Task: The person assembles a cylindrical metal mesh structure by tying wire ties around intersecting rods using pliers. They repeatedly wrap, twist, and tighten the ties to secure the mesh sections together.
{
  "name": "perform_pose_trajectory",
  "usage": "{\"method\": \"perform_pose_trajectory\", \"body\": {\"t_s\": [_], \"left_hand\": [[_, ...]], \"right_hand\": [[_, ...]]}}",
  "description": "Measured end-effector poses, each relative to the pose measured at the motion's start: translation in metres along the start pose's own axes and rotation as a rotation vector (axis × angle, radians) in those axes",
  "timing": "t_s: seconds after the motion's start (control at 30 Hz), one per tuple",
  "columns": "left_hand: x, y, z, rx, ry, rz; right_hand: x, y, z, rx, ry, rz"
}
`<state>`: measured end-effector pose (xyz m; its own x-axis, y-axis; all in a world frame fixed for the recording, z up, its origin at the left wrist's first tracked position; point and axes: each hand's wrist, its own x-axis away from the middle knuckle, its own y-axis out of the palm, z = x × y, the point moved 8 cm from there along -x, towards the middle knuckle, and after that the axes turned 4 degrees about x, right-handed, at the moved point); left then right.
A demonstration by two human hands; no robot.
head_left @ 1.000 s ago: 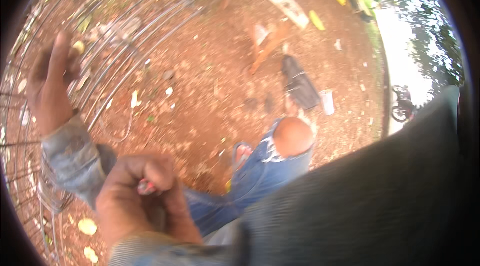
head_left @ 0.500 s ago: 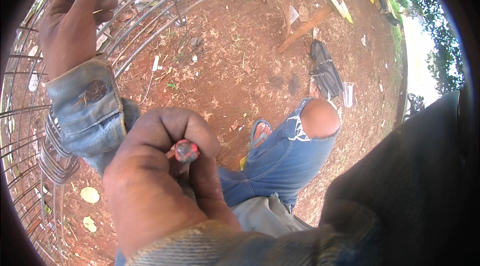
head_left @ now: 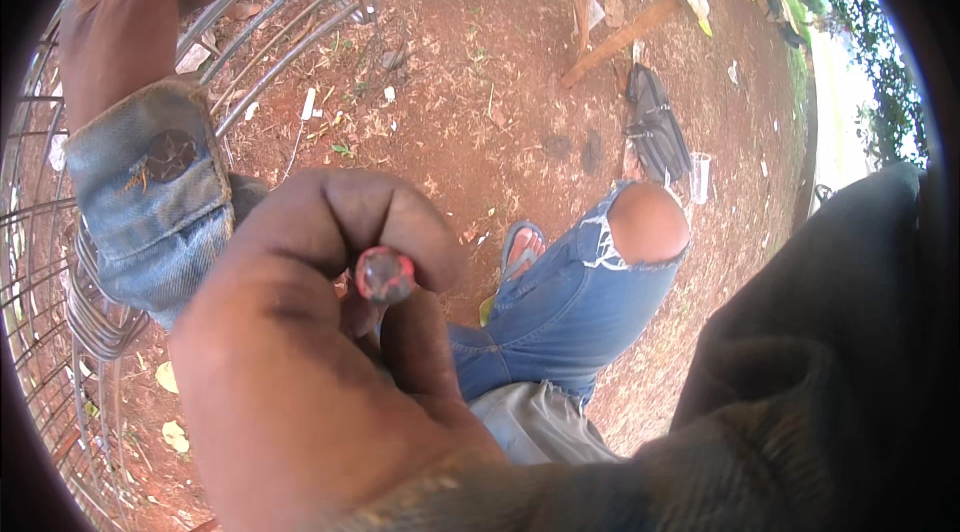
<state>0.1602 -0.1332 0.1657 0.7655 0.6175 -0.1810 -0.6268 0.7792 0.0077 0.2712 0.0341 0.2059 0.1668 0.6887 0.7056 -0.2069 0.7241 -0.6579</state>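
my right hand (head_left: pixel 300 332) is gripping a slim tool with a rounded red-and-grey end (head_left: pixel 385 275), its fingers curling right round it, and only that end is showing between the thumb and the forefinger; my own fist is hiding the rest. my left hand (head_left: pixel 130 27) is reaching up at the upper left, beside a curved lattice of grey metal wire (head_left: pixel 268 89), with its fingers partly bending; the top edge is cutting them off, so i cannot tell whether it is holding anything. a looped bundle of grey wire (head_left: pixel 102 332) is hanging at the lattice, just below my faded blue denim cuff (head_left: pixel 150 187). my fist is standing in the way of the left forearm, and a dark sleeve (head_left: pixel 800 362) is blocking the lower right. beyond the fist, a leg in ripped blue jeans (head_left: pixel 545 317) is bending above reddish-brown soil (head_left: pixel 440 112), with a sandalled foot (head_left: pixel 522 250) resting there. past the bare knee (head_left: pixel 648 222), a black bag (head_left: pixel 657 127) is lying beside a clear plastic cup (head_left: pixel 700 178).
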Motion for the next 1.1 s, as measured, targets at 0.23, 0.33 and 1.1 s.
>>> {"method": "perform_pose_trajectory", "body": {"t_s": [0.23,0.33,1.1], "left_hand": [[0.008,0.022,0.018,-0.037,0.059,0.014],[0.011,0.022,0.026,0.015,0.032,-0.021],[0.011,0.024,0.008,0.062,0.007,-0.026]], "right_hand": [[0.007,0.005,0.013,-0.006,0.057,-0.010],[0.008,-0.001,0.012,0.026,0.074,-0.009],[0.001,0.039,0.077,-0.125,0.099,-0.262]]}}
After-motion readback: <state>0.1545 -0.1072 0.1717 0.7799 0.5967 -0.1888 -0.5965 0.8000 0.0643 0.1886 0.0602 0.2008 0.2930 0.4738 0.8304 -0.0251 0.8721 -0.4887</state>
